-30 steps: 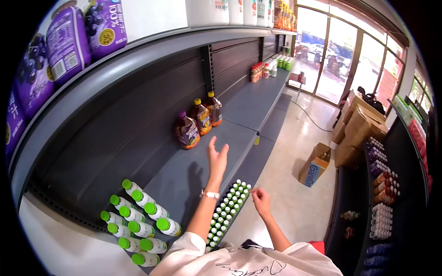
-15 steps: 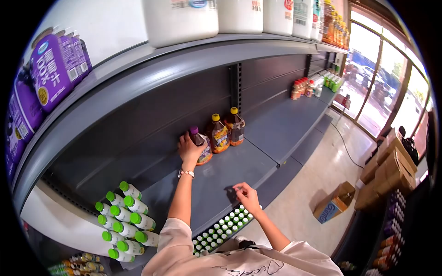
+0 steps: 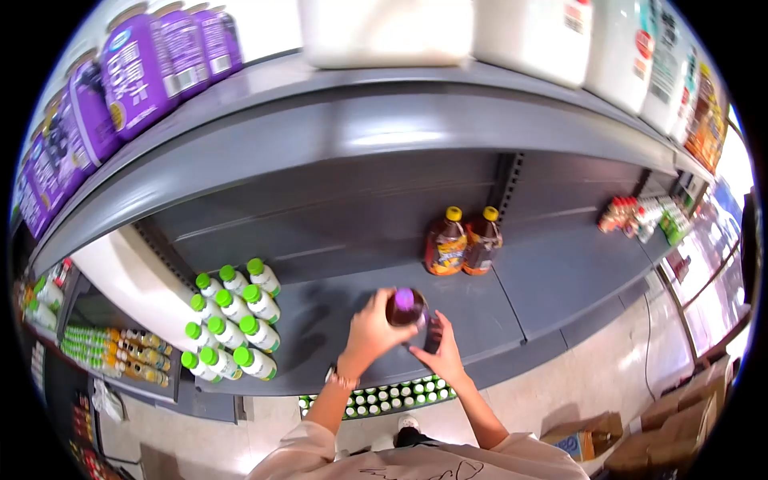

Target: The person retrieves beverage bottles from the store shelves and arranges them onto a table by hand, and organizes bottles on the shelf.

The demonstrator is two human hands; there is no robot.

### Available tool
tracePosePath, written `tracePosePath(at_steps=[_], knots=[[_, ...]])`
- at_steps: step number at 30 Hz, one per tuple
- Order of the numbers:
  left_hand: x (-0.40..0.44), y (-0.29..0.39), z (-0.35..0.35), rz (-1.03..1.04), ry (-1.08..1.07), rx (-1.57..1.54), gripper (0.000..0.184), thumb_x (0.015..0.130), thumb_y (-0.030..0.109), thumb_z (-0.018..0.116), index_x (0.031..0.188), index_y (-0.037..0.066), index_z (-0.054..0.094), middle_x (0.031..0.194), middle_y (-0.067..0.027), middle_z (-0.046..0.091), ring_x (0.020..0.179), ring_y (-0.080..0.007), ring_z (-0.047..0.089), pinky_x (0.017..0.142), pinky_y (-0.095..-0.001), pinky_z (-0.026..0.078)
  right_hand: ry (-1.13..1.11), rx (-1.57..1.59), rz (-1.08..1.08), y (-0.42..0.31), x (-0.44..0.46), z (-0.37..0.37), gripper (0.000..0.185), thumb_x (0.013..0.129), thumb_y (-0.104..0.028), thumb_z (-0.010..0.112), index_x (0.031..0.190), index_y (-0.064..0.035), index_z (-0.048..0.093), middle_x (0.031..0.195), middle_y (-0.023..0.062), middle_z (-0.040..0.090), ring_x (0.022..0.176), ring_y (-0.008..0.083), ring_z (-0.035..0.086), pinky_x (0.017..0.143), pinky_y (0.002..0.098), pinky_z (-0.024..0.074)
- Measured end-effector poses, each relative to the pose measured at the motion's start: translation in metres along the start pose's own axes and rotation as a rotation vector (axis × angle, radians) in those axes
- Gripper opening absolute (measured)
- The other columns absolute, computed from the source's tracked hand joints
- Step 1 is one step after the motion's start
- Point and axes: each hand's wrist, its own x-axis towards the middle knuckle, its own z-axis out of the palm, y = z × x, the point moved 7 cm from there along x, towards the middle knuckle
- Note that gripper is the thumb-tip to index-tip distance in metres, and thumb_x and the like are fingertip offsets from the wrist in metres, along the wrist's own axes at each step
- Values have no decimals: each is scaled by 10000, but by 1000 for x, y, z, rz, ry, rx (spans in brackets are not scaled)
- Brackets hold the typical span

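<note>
A dark bottle with a purple cap (image 3: 406,302) is off its earlier place, above the front part of the grey shelf (image 3: 320,320). My left hand (image 3: 376,328) wraps round its left side. On the bottle's right, my right hand (image 3: 442,349) is at its lower part, thumb and fingers apart; whether it touches is hard to tell. Two yellow-capped bottles (image 3: 446,244) stand upright near the shelf's back. Left of my hands are several white bottles with green caps (image 3: 258,332) in rows.
Overhead, a shelf edge (image 3: 384,116) carries purple bottles (image 3: 136,72) and large white jugs (image 3: 532,36). Below the front edge are more green-and-white bottles (image 3: 384,400). Red-capped bottles (image 3: 620,214) stand far right. Cardboard boxes (image 3: 680,432) sit on the floor.
My left hand has taken the purple-capped bottle from beside the yellow-capped ones and brought it toward me. My right hand has come up beside it. The view has turned left.
</note>
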Motion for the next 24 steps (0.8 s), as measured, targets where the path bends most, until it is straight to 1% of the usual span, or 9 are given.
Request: tracePosePath(at_steps=[2, 4, 8, 10, 12, 15, 18, 19, 24], knots=[[-45, 7, -13, -113, 2, 14, 722, 660, 429, 857, 1218, 92, 543, 1069, -161, 680, 943, -366, 686, 783, -444, 565, -200, -109, -16, 6, -7, 11, 964, 680, -417, 869, 1423, -16, 402, 1274, 213, 558, 1164, 370, 550, 1030, 469, 413], [-100, 6, -34, -289, 95, -19, 774, 630, 483, 877, 1215, 86, 562, 1061, -148, 691, 939, -340, 699, 794, -422, 564, -454, -369, -54, -7, -28, 26, 1035, 550, -615, 860, 1343, -45, 516, 1295, 148, 590, 1320, 427, 422, 1162, 603, 135], [-199, -5, -87, -594, 378, -517, 813, 616, 253, 950, 1249, -4, 508, 1102, -108, 664, 969, -192, 673, 820, -312, 554, -698, -62, -34, -48, -95, 74, 1071, 581, -528, 898, 1411, -59, 409, 1343, 145, 543, 1361, 398, 395, 1149, 654, 66], [-235, 8, -133, -620, 497, -454, 832, 605, 168, 955, 1268, -16, 487, 1159, -101, 631, 1023, -180, 641, 866, -315, 543, -776, 366, 131, -79, -128, 112, 1118, 671, -248, 899, 1506, -8, 197, 1488, 214, 355, 1408, 349, 350, 1178, 488, 201], [-260, 29, -181, -565, 636, -436, 842, 609, 76, 939, 1300, -16, 467, 1195, -108, 608, 1070, -189, 630, 905, -330, 537, -778, 562, 95, -120, -145, 145, 1126, 686, -145, 878, 1519, 5, 136, 1523, 219, 281, 1427, 321, 311, 1166, 411, 249], [-319, 41, -233, -515, 908, -515, 955, 575, -21, 923, 1369, -9, 394, 1274, -125, 561, 1111, -214, 615, 926, -343, 544, -867, 770, -36, -175, -158, 198, 1184, 659, -136, 882, 1527, -31, 83, 1487, 170, 286, 1389, 288, 331, 1152, 416, 274], [-378, 62, -268, -345, 1248, -568, 968, 617, -10, 890, 1418, -15, 348, 1310, -136, 522, 1236, -237, 523, 1025, -363, 451, -933, 1069, -155, -245, -184, 243, 1274, 623, -162, 904, 1527, -63, 11, 1481, 166, 287, 1372, 275, 352, 1138, 415, 304], [-393, 75, -277, -351, 1313, -533, 973, 690, 143, 879, 1457, -16, 301, 1325, -134, 505, 1259, -238, 492, 1068, -371, 389, -963, 1163, -179, -261, -199, 248, 1299, 613, -169, 910, 1526, -72, -8, 1480, 167, 289, 1368, 274, 358, 1134, 417, 314], [-493, 91, -296, -390, 1531, -341, 1082, 747, 479, 808, 1494, -27, 211, 1358, -143, 458, 1268, -241, 463, 1088, -370, 352, -1080, 1279, -191, -315, -268, 281, 1231, 626, -235, 902, 1503, -88, 50, 1454, 216, 331, 1328, 320, 419, 1115, 440, 353]])
